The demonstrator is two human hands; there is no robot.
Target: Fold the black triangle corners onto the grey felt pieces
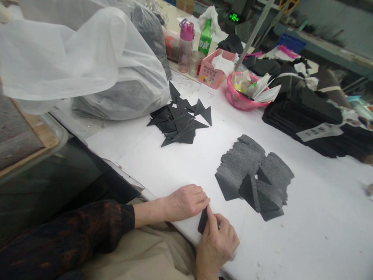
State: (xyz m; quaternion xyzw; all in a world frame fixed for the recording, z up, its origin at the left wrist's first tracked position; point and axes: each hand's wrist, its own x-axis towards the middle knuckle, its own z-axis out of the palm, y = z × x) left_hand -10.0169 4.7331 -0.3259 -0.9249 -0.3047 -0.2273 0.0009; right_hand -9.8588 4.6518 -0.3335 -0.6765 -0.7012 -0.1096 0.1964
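Note:
Near the front edge of the white table [137, 154], a small black piece [203, 220] lies under my fingers. My left hand [186, 203] has its fingers pressed together at the piece's upper end. My right hand [217, 243] holds the piece from the right, index finger stretched to its top and the other fingers curled. Beyond my hands to the right are overlapping rows of grey-black pieces [245, 156], with a few dark pointed ones on their near side. A loose heap of black pointed pieces [181, 125] lies farther back to the left.
Translucent plastic bags [121, 72] bulge at the back left. Behind the heap stand a pink bottle [185, 50], a green bottle [205, 38], a pink box [211, 73] and a pink basket [241, 102]. Tied black stacks [322, 116] sit at the right.

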